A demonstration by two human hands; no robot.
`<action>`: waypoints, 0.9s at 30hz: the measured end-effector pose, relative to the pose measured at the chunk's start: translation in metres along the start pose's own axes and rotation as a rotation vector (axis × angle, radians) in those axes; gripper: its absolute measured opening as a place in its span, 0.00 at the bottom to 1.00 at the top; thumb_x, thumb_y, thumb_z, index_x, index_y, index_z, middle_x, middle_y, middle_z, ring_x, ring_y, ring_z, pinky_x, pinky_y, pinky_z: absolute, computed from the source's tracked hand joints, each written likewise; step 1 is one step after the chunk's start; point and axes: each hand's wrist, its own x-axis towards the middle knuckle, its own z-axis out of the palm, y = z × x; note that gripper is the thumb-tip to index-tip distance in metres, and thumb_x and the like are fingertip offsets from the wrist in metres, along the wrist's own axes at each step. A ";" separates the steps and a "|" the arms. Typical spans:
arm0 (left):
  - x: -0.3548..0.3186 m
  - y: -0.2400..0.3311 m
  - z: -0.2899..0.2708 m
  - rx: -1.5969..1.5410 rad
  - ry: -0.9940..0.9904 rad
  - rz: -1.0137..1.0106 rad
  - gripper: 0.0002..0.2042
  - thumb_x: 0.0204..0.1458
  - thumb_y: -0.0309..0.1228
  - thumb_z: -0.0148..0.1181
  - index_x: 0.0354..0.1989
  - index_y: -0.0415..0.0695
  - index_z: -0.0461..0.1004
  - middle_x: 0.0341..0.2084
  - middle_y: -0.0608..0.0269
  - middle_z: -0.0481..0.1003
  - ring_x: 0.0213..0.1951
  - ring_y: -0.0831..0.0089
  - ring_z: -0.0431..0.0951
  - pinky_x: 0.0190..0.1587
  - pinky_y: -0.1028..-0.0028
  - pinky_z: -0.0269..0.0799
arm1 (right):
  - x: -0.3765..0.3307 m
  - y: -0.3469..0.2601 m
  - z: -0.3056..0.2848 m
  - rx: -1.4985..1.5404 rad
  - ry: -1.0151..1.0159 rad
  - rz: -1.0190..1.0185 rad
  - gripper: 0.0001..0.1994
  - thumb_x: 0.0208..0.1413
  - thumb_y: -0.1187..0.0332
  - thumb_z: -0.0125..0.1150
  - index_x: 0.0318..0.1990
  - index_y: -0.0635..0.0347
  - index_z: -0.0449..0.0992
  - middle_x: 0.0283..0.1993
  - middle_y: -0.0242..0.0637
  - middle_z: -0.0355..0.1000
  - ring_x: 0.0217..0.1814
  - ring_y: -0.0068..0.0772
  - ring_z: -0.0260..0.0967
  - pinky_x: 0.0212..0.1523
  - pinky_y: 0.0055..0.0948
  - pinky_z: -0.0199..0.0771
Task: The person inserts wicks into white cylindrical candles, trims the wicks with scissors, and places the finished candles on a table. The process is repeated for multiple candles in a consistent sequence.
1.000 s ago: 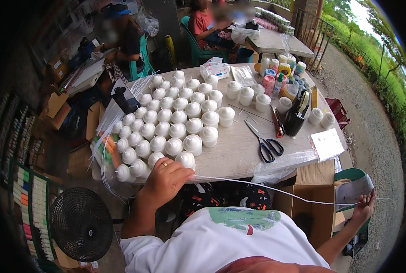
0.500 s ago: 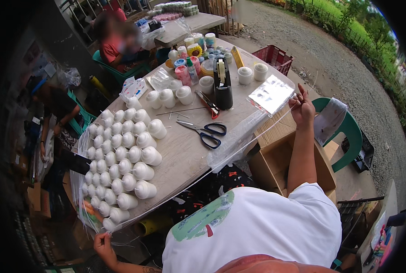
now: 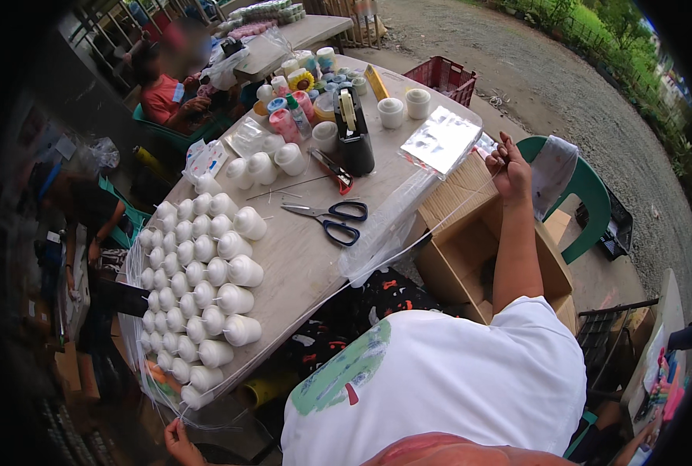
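A long white cord [image 3: 396,258] runs slantwise along the table's near edge, stretched between my two hands. My left hand [image 3: 181,444], at the lower left corner of the table, pinches one part of it beside a bundle of loose white strands [image 3: 156,394]. Out past the table's right end, my right hand [image 3: 510,172] is closed on the other part, with the arm held out. Next to my left hand stand several rows of white candles [image 3: 241,272] with thin wicks at their tops. Blue-handled scissors [image 3: 334,221] lie with parted blades mid-table.
A black tape dispenser [image 3: 353,136], a red cutter [image 3: 334,172] and clear plastic sheets [image 3: 443,140] lie on the table [image 3: 299,264]. Below its right end is an open cardboard box [image 3: 470,260], beside a green chair [image 3: 590,210]. Other people sit at the left.
My right hand's fingers, partly stretched upward before, are now curled in around the cord. My left hand still pinches its part. The whole view has shifted slightly.
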 end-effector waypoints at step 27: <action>0.002 0.322 0.174 -0.929 -0.631 0.850 0.15 0.52 0.22 0.61 0.49 0.42 0.73 0.30 0.61 0.80 0.36 0.76 0.80 0.42 0.76 0.73 | 0.049 -0.231 -0.034 -1.913 0.043 -0.882 0.15 0.66 0.65 0.44 0.55 0.60 0.71 0.51 0.46 0.72 0.56 0.39 0.68 0.58 0.34 0.64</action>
